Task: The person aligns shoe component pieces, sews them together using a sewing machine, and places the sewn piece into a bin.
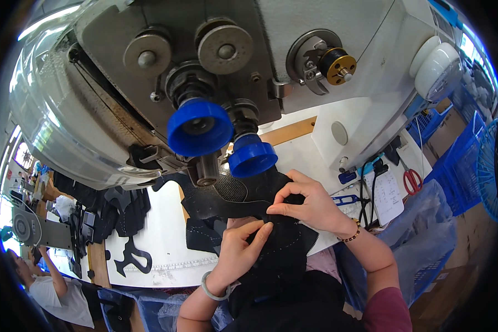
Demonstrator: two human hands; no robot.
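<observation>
Black shoe-upper-like fabric pieces (282, 243) with pale dotted stitch marks lie under the sewing machine head, in front of me. A mesh patch (231, 187) shows near the needle area. My right hand (310, 202) is closed in a pinch at the upper right of the fabric, where a thin pale thread (249, 202) runs to its fingertips. Just below and to the left, my left hand (240, 252) pinches thumb and finger together over the fabric. What sits between those left fingertips is too small to make out. The fingertips of both hands are close but apart.
The sewing machine (227, 83) with two blue knobs (199, 126) hangs over the work. Red-handled scissors (412, 181) and a paper (384, 193) lie at right, beside a plastic-lined blue basket (426, 260). Black cut pieces (124, 210) lie left; another person (61, 293) sits beyond.
</observation>
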